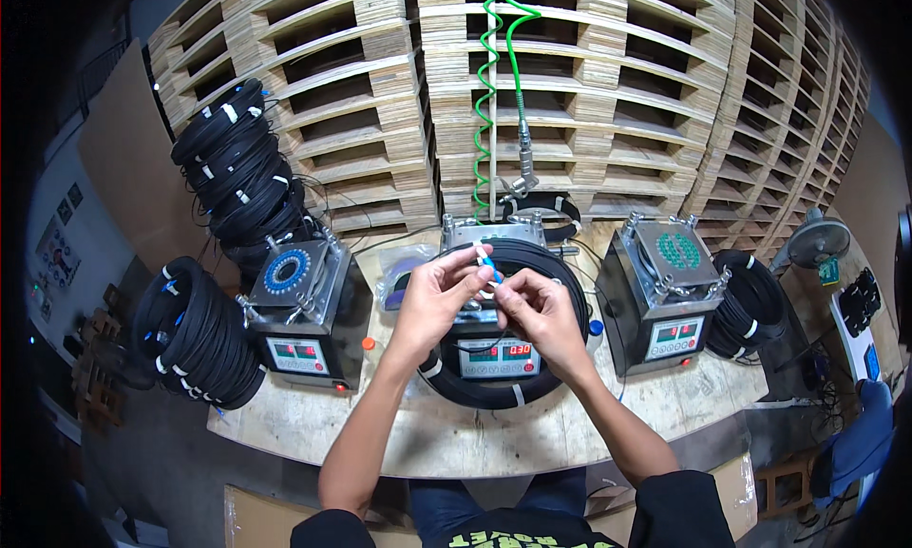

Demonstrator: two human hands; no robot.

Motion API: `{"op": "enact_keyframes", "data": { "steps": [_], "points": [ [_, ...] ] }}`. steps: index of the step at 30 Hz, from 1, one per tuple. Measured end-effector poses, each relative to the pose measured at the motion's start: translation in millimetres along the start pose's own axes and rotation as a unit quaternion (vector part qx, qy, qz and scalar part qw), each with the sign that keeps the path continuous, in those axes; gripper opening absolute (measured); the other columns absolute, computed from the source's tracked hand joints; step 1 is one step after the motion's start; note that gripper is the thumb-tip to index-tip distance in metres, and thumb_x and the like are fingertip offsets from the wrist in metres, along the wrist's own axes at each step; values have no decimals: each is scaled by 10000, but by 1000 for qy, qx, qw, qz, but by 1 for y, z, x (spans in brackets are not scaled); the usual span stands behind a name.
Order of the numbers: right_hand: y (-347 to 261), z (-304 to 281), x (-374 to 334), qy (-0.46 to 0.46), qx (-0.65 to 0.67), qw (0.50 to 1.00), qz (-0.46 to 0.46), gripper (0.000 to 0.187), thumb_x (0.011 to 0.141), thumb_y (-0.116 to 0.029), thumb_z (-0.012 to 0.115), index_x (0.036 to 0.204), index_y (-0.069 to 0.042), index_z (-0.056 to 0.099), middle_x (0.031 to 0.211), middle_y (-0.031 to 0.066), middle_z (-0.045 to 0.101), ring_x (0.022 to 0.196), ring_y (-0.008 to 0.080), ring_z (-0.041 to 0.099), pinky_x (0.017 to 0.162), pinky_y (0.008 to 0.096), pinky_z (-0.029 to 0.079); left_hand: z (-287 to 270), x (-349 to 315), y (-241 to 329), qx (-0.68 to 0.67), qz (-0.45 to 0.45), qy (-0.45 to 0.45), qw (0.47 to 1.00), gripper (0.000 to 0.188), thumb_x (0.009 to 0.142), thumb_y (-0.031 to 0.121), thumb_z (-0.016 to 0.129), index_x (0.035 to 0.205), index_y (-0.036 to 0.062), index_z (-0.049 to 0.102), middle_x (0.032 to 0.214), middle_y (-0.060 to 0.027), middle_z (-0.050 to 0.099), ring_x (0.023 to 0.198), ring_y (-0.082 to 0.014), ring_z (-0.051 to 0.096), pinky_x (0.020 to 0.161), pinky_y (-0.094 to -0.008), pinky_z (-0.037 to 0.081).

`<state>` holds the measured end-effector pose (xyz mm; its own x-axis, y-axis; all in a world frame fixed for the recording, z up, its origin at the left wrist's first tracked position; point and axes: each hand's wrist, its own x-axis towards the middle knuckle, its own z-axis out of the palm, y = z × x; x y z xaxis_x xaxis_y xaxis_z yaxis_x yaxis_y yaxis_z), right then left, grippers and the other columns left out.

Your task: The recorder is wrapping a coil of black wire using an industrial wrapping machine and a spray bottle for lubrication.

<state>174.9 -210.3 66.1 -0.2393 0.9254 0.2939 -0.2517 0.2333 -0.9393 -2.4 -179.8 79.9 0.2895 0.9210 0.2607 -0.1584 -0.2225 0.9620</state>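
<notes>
Both hands meet in front of me, over the middle of the bench. Between the fingertips of my left hand (435, 299) and my right hand (540, 311) is a small blue-and-white cable connector (489, 266). The left fingers pinch its upper end, the right thumb and fingers its lower end. Below them a coil of black cable (562, 388), bound with white ties, lies around the middle machine (499, 358), whose front panel has lit red and green digits. My hands and wrists hide part of the coil and of that machine.
Machines with round-patterned top plates stand at left (309, 301) and right (655, 296). Black cable coils (204, 339) are stacked at the left, and more coils (746, 306) sit at the right. An air gun (522, 163) hangs from a green hose before wooden pallets (608, 92). Orange (369, 343) and blue (596, 328) caps flank the coil.
</notes>
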Motion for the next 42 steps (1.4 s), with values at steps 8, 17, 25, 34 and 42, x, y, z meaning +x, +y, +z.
{"op": "enact_keyframes", "data": {
  "steps": [8, 17, 25, 34, 42],
  "points": [
    [22, -24, -28, -10, -192, 979, -65, 164, 957, -164, 629, 939, -8, 677, 784, 59, 679, 636, 116, 583, 586, 266, 460, 14, -36, -29, -76, -14, 23, 997, 284, 978, 200, 620, 1175, -4, 606, 961, -69, 699, 860, -125, 667, 819, -283, 537],
    [27, -151, -26, 43, -499, 862, -78, 566, 854, -46, 656, 1374, -121, 446, 796, 141, 660, 732, 314, 648, 690, 390, 504, 23, -83, -30, -7, 33, 15, 999, 271, 1037, 234, 515, 1223, 47, 581, 872, -15, 619, 614, -44, 523, 486, -180, 383],
    [-3, -107, -93, 3, -125, 991, 56, 156, 946, -71, 624, 1049, 41, 655, 809, 74, 672, 709, 117, 633, 657, 259, 521, 14, -122, -24, 43, 46, -18, 998, 269, 1022, 208, 547, 1212, 32, 618, 878, -15, 622, 673, -48, 498, 611, -190, 412],
    [3, -73, -123, 19, -366, 921, -129, 490, 735, 156, 421, 1150, 11, 637, 1051, 112, 673, 878, 179, 654, 773, 285, 511, 14, -139, -28, 48, 44, -9, 998, 324, 1023, 258, 513, 1161, 2, 657, 802, -19, 603, 675, -49, 486, 603, -188, 386],
    [57, -121, -97, 92, -161, 983, -7, 358, 952, -29, 520, 1305, -79, 549, 850, 39, 593, 721, 94, 607, 602, 247, 505, -31, -140, -70, 137, -43, 73, 987, 432, 1051, 350, 446, 1057, 22, 727, 557, 4, 538, 478, -49, 500, 454, -203, 378]
  ]
}}
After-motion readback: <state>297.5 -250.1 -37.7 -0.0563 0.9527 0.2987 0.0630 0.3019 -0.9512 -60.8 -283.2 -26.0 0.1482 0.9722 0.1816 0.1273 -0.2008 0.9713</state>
